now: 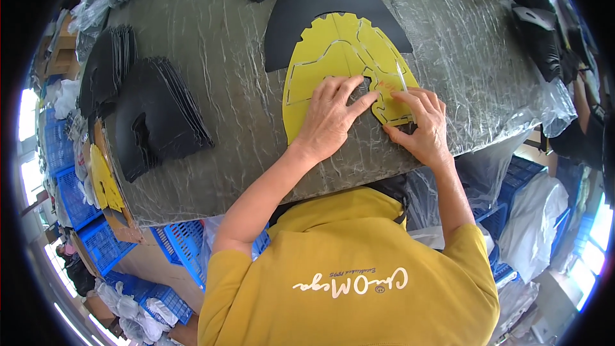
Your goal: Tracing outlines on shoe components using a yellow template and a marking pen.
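Observation:
A yellow template [333,57] with a notched far edge and cut slots lies over a black curved sheet piece [333,0]. My left hand [330,115] rests flat on the template's near left part, fingers bent slightly and apart, thumb beside a dark cutout in the middle. On its right lobe is my right hand [423,118], fingers curled, with the thumb at the near edge. A thin pale pen-like stick [400,74] runs from under the right fingers toward the far side; its other end is hidden by the hand.
Two stacks of black cut pieces, one farther [106,67] and one nearer [160,112], lie on the left of the plastic-covered table [237,102]. Clear plastic [557,109] hangs over the right edge. Blue crates [106,243] stand below.

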A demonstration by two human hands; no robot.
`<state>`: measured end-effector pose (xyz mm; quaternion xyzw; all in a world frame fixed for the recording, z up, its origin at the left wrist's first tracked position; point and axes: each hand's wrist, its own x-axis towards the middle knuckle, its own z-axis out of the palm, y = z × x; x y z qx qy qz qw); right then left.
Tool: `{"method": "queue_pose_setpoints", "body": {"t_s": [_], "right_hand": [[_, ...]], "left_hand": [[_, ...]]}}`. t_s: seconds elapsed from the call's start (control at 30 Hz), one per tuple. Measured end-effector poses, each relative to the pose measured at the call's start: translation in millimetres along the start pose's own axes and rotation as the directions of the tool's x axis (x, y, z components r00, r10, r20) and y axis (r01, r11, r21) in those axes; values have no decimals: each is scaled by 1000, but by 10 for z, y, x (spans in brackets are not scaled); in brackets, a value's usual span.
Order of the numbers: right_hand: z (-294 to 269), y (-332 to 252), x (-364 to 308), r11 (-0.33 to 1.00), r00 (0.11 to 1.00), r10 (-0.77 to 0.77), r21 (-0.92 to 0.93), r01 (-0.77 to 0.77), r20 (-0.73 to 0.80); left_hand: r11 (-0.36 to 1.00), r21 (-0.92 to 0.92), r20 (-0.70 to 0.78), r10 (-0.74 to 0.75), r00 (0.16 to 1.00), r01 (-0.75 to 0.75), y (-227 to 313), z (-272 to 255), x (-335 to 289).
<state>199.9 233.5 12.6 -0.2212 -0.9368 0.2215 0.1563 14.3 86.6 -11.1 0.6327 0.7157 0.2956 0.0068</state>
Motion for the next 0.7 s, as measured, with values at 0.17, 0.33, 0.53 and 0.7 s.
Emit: {"method": "queue_pose_setpoints", "body": {"t_s": [0.17, 0.33, 0.53, 0.7], "right_hand": [[-1, -52, 14, 1000, 1000, 3, -2, -3, 3], [26, -113, 35, 999, 1000, 23, -41, -23, -10], [-6, -168, 82, 998, 1000, -6, -61, 7, 21], [-121, -229, 348, 993, 998, -1, 119, -8, 70]], "left_hand": [[1000, -9, 25, 4, 1000, -4, -4, 3, -11], [1000, -24, 10, -15, 1000, 16, -8, 28, -17], [1000, 10, 20, -29, 999, 29, -23, 19, -27], [999, 36, 7, 9, 1000, -9, -21, 16, -48]]}}
